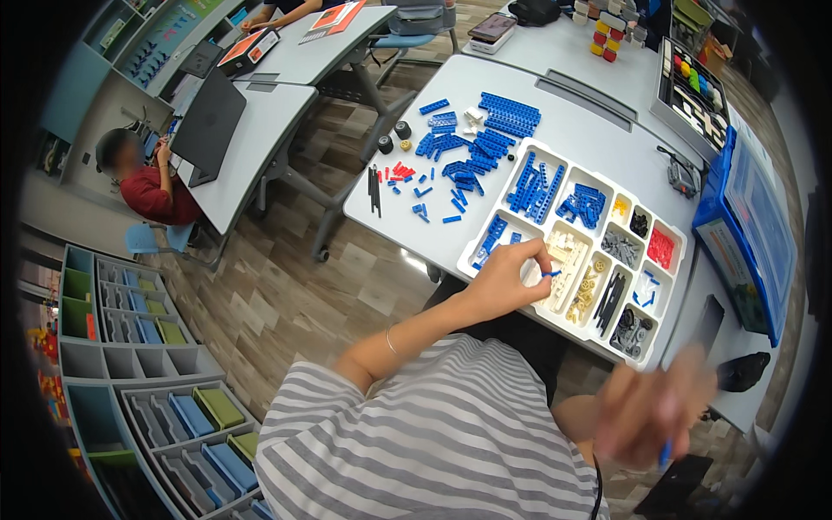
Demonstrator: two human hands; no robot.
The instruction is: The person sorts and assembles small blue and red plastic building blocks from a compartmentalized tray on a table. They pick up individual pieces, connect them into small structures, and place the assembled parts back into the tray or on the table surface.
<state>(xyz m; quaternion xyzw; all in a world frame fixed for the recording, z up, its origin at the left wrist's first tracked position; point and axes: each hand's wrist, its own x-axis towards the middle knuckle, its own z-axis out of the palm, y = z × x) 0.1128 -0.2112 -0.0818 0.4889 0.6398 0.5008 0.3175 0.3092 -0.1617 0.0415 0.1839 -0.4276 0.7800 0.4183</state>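
Observation:
My left hand (510,282) is over the near left part of a white sorting tray (479,245). Its thumb and forefinger are pinched on a small blue building piece (552,274), above a compartment of cream building pieces (565,251). My right hand (656,407) is raised off the tray's near right corner and smeared by motion, so its fingers cannot be made out. A bit of blue (666,453) shows at its lower edge; whether the hand holds it is unclear. Blue beams (537,188), red pieces (660,248), grey pieces (620,246) and black rods (610,303) fill other compartments.
Loose blue pieces (485,152), red pegs (402,172), black rods (374,191) and dark wheels (402,130) lie on the table left of the tray. A blue bin (744,234) stands at the right. Another person (160,186) sits by a laptop (208,126) at the far left.

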